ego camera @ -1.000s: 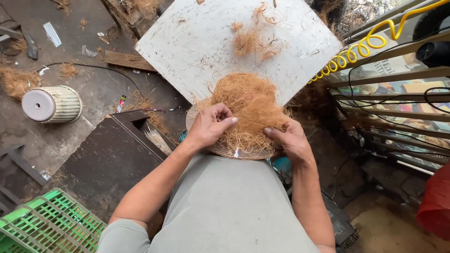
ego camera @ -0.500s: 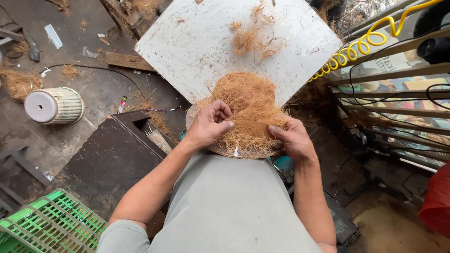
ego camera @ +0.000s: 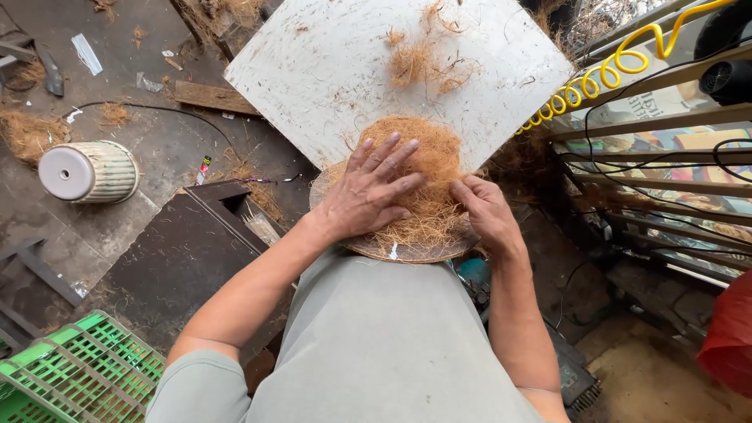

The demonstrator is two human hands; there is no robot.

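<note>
Two hands on one mound of brown coir fibre (ego camera: pixel 427 168), heaped on a round mould (ego camera: pixel 407 249) at the near edge of the white board (ego camera: pixel 329 70). Left hand (ego camera: pixel 372 192) now spread flat, fingers no longer curled, pressing down. Right hand (ego camera: pixel 489 215) still cupped against the mound's right side.

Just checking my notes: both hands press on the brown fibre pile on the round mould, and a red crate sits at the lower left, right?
Not quite. The head view shows the crate is green, not red. Both the left hand and right hand do rest on the fibre pile over the round mould.
</note>
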